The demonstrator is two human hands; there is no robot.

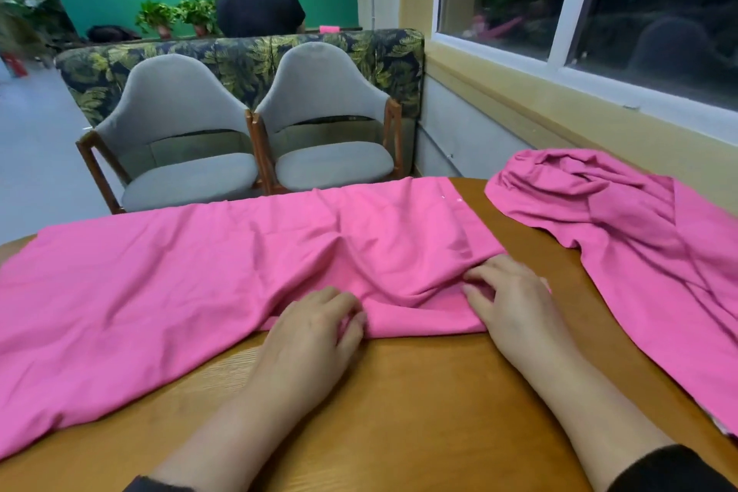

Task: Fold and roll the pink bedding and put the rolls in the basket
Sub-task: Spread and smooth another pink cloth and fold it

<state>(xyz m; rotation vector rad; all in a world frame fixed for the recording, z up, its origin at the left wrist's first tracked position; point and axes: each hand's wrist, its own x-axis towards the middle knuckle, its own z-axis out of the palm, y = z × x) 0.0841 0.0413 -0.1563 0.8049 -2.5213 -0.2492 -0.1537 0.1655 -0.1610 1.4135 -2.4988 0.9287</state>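
Note:
A large pink sheet [179, 272] lies spread and wrinkled across the wooden table [419, 403], its left part hanging toward the near edge. At the sheet's near right corner a folded hem is bunched up. My left hand [319, 328] pinches that hem with curled fingers. A little to the right, my right hand [511, 300] has its fingertips tucked into the same fold. A second pink piece of bedding [647, 236] lies crumpled on the table's right side, apart from both hands. No basket is in view.
Two grey chairs [255, 132] stand just beyond the table's far edge, backed by a leaf-patterned sofa [239, 56]. A person in black [259, 4] stands behind it, facing away. A wall with a window [599, 12] runs along the right.

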